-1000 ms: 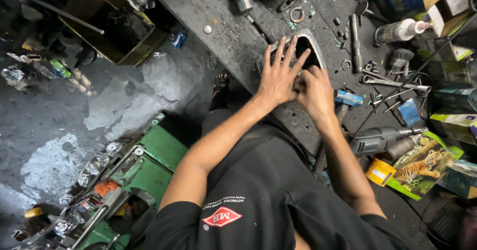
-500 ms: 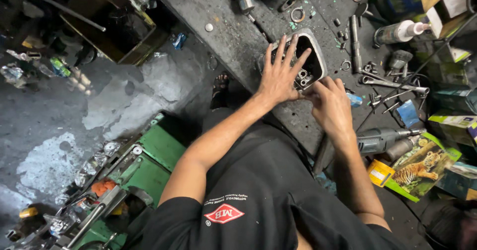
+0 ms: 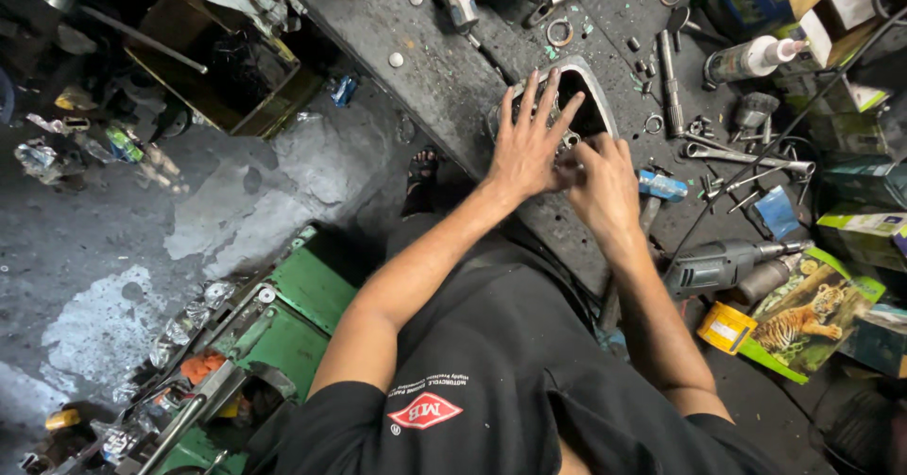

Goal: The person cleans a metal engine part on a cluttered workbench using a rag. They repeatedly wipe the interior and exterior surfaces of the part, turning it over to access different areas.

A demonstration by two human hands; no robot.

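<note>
Grimy workbench (image 3: 453, 69), left hand (image 3: 525, 144) spread on metal casing (image 3: 590, 83), right hand (image 3: 605, 187) beside

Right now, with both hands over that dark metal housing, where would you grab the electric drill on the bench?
Take the electric drill by its grey body, probably coming from the person's right hand side. It lies flat with the chuck pointing right, away from the metal housing, so the body's near end seems easiest to reach.
</note>
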